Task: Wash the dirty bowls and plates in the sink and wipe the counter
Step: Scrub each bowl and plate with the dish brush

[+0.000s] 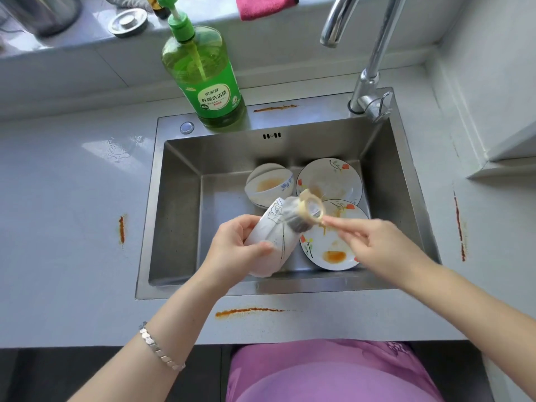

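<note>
- The left grip (235, 245) is clamped on a white ceramic bowl with a line-drawn rose (275, 227). Fingers and thumb curl round its outer wall, holding it tipped on its side above the stainless steel sink (150, 227).
- The right grip (374, 245) pinches a yellowish round scrubber with a dark grey pad (309, 211) by its edge. It is blurred, so I cannot tell whether it is touching the bowl's mouth.
- On the sink floor lie two nested white bowls with blue petals (269, 185), orange residue in the upper one. Just beside them are a far flowered white plate (333, 178) and a near flowered white plate (333, 250) smeared with orange sauce, the near one overlapping the far.
- On the sink's back rim stands a green pump bottle of dish soap (203, 76). The chrome tap (374, 68) shows no water running.
- The grey surface (72, 213) carries orange sauce streaks (249, 311) at the front, back and both sides. A pink cloth (264, 5) hangs on the ledge behind.
- To my eye, the first bowl is being scrubbed, with the rest of the dishes unwashed and the wiping not begun.
- The next move likely calls for working the scrubber round the bowl's inside, then rinsing under the tap.
</note>
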Demonstrator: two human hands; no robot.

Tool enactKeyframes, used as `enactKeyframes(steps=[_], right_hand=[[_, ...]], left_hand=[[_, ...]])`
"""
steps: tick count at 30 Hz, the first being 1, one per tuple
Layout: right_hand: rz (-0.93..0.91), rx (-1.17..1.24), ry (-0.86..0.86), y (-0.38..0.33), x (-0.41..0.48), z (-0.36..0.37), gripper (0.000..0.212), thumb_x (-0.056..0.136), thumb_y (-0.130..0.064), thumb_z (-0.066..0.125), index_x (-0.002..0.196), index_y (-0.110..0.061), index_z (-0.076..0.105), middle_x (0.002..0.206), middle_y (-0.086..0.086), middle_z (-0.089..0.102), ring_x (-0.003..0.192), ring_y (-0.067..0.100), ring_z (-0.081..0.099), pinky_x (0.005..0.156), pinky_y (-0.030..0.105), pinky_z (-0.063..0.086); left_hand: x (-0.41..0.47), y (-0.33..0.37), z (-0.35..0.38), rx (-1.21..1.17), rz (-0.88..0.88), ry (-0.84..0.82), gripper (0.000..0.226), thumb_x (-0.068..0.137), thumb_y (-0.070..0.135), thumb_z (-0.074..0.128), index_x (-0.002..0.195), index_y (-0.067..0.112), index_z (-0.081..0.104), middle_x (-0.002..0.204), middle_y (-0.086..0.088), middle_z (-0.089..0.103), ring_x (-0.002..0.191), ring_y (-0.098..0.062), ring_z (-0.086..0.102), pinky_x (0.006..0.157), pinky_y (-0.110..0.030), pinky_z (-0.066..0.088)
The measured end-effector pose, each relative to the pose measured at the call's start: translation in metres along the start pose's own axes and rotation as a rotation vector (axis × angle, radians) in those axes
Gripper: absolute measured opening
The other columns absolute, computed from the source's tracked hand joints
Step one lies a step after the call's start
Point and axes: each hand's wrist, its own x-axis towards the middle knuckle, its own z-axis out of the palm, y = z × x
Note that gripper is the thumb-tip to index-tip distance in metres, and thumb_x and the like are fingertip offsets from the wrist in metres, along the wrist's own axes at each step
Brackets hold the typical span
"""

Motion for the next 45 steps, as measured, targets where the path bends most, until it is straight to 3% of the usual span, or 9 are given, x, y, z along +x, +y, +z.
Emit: enactKeyframes(steps=[6, 10, 13, 21, 26, 32, 35, 38, 45], right_hand=[[-0.086, 0.064, -0.096, -0.009, -0.013, 0.005, 0.040, 0.094, -0.018, 0.051, 0.109, -0.054, 0.056, 0.101, -0.012, 0.071, 0.095, 0.021, 0.065, 0.092, 0.040, 0.050], [0.005, 0.111, -0.031, -0.005, 0.005, -0.004, 0.039, 0.095, -0.014, 0.048, 0.114, -0.048, 0.054, 0.042, -0.023, 0.046, 0.046, 0.007, 0.048, 0.069, 0.018, 0.047], [-0.140, 0.129, -0.094, -0.027, -0.007, 0.000, 0.037, 0.094, -0.015, 0.051, 0.115, -0.045, 0.055, 0.080, -0.019, 0.071, 0.079, 0.006, 0.066, 0.078, 0.018, 0.052], [-0.028, 0.233, -0.108, -0.029, -0.001, -0.005, 0.037, 0.096, -0.006, 0.045, 0.119, -0.035, 0.049, 0.041, -0.039, 0.045, 0.055, -0.026, 0.048, 0.066, -0.004, 0.038], [0.062, 0.243, -0.076, -0.019, 0.007, -0.005, 0.036, 0.096, -0.013, 0.046, 0.123, -0.034, 0.056, 0.034, -0.014, 0.028, 0.041, 0.007, 0.028, 0.057, 0.023, 0.038], [-0.066, 0.228, -0.090, -0.029, 0.002, -0.003, 0.036, 0.094, -0.011, 0.050, 0.114, -0.042, 0.054, 0.062, -0.038, 0.056, 0.069, -0.022, 0.055, 0.080, 0.003, 0.044], [0.012, 0.221, -0.029, -0.024, 0.011, -0.010, 0.034, 0.096, -0.013, 0.047, 0.116, -0.039, 0.055, 0.033, -0.017, 0.032, 0.041, 0.005, 0.034, 0.072, 0.023, 0.053], [-0.038, 0.303, -0.082, -0.032, 0.006, -0.009, 0.035, 0.095, -0.006, 0.047, 0.120, -0.031, 0.052, 0.034, -0.023, 0.041, 0.039, -0.004, 0.043, 0.059, 0.000, 0.038], [0.232, 0.453, -0.074, -0.002, 0.031, -0.017, 0.030, 0.097, -0.015, 0.045, 0.114, -0.033, 0.062, 0.041, -0.013, 0.029, 0.037, 0.003, 0.022, 0.035, 0.014, 0.020]], left_hand=[[-0.005, -0.002, -0.010, -0.037, 0.020, -0.029, 0.030, 0.069, 0.001, 0.074, 0.089, 0.022, 0.065, 0.075, 0.008, 0.072, 0.073, -0.007, 0.067, 0.069, -0.027, 0.056], [-0.005, 0.000, -0.009, -0.054, 0.035, -0.059, 0.032, 0.060, 0.008, 0.070, 0.089, 0.021, 0.067, 0.076, 0.006, 0.073, 0.074, -0.009, 0.068, 0.068, -0.025, 0.056], [-0.004, 0.001, -0.010, -0.044, 0.057, -0.037, 0.033, 0.065, 0.000, 0.076, 0.089, 0.021, 0.067, 0.076, 0.007, 0.072, 0.077, -0.009, 0.067, 0.073, -0.028, 0.054], [-0.002, 0.007, -0.018, -0.074, 0.092, 0.016, 0.030, 0.062, 0.009, 0.073, 0.088, 0.023, 0.067, 0.078, 0.006, 0.073, 0.078, -0.013, 0.068, 0.069, -0.030, 0.056], [0.002, 0.009, -0.020, -0.080, 0.093, 0.015, 0.030, 0.059, 0.012, 0.069, 0.086, 0.023, 0.067, 0.078, 0.007, 0.073, 0.076, -0.012, 0.068, 0.068, -0.029, 0.057], [0.008, 0.013, -0.019, -0.079, 0.077, 0.039, 0.032, 0.057, 0.016, 0.072, 0.089, 0.020, 0.068, 0.081, 0.002, 0.073, 0.078, -0.016, 0.068, 0.073, -0.036, 0.056], [0.009, 0.015, -0.021, -0.093, 0.074, 0.022, 0.033, 0.058, 0.012, 0.070, 0.090, 0.019, 0.068, 0.081, 0.002, 0.073, 0.080, -0.018, 0.068, 0.074, -0.038, 0.056], [0.009, 0.015, -0.025, -0.101, 0.083, 0.012, 0.035, 0.058, 0.011, 0.070, 0.092, 0.017, 0.068, 0.083, 0.000, 0.073, 0.082, -0.021, 0.068, 0.074, -0.038, 0.055], [0.009, 0.018, -0.043, -0.194, 0.156, -0.076, 0.044, 0.047, 0.024, 0.080, 0.089, 0.017, 0.073, 0.082, -0.001, 0.074, 0.076, -0.016, 0.070, 0.063, -0.026, 0.056]])
